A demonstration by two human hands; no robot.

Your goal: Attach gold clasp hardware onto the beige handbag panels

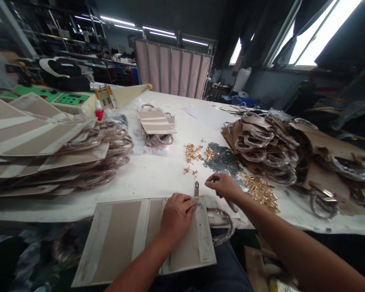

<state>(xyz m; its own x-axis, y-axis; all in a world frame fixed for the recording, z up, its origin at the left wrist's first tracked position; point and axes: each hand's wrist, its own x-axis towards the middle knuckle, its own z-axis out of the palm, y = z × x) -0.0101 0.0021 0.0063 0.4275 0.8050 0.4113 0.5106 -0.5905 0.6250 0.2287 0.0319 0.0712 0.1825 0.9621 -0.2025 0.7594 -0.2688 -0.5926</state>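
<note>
While the beige folded-out panel (120, 235) is kept across the near edge of the white table (152, 174), partly hanging off it, the left hand (177, 213) is laid on top, fingers a bit bent and nothing visibly gripped. A short metal-tipped strap (196, 188) can be seen poking out past the panel's far edge, just ahead of those fingers. By the panel's right side, a plastic-wrapped handle (230, 230) is stuck out over the table's near edge.

Over to the right of the strap, the right hand (223, 185) is held curled, with a dark piece (213, 179) pinched at the fingertips; what it is exactly can't be made out. Near its wrist, a pile of gold fittings (263, 194) is heaped toward the near edge. Smaller gold bits (193, 153) are scattered mid-table, with dark flat pieces (222, 157) spread beside them.

Toward the left edge, a big stack of panels (48, 136) is piled up, and toward the right edge a stack of wrapped handles and brown sheets (261, 142) is heaped. A red bottle (99, 112) is parked toward the far left corner, next to a green-topped machine (69, 98).
</note>
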